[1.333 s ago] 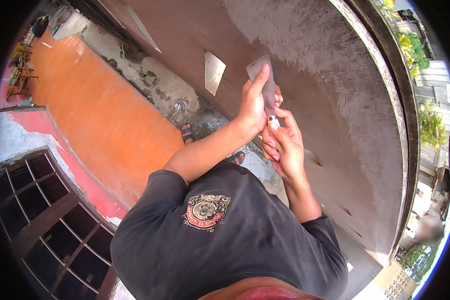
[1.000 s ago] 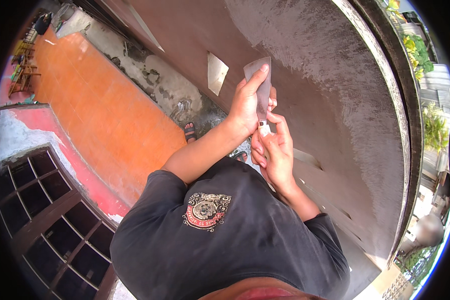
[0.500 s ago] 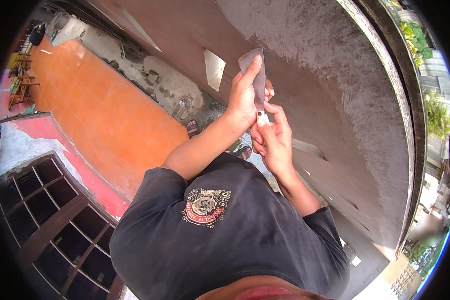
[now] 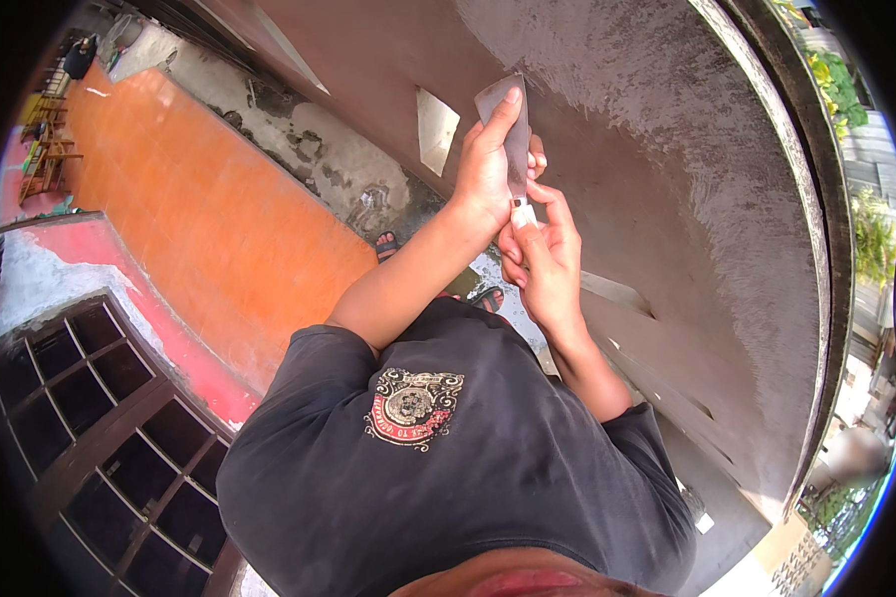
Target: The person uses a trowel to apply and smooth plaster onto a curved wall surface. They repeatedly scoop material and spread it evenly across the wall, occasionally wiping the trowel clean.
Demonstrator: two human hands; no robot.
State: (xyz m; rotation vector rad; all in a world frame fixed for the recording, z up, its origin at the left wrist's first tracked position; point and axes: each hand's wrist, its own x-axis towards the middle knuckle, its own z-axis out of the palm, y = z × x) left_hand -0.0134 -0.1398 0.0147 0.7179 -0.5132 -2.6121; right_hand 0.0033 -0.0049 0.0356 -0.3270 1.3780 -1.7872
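A putty knife (image 4: 517,164) with a flared metal blade and a white handle is held upright in front of my body. My left hand (image 4: 481,181) is closed round the blade, its thumb lying flat along the metal and its fingertips showing past the far edge. Lower down, my right hand (image 4: 548,257) pinches the white handle between thumb and fingers. Both hands are close together, in front of a brown-grey wall (image 4: 627,209) whose upper part has a rougher, lighter grey coating.
Slanted openings (image 4: 436,129) pierce the wall. A pale ledge (image 4: 767,90) runs along its top, with plants beyond. Orange flooring (image 4: 219,219) spreads on the left, beside wet, stained concrete (image 4: 368,189). Dark-framed window panes (image 4: 119,428) are at lower left.
Both hands and the putty knife sit slightly higher in the picture. The grip on blade and handle looks the same.
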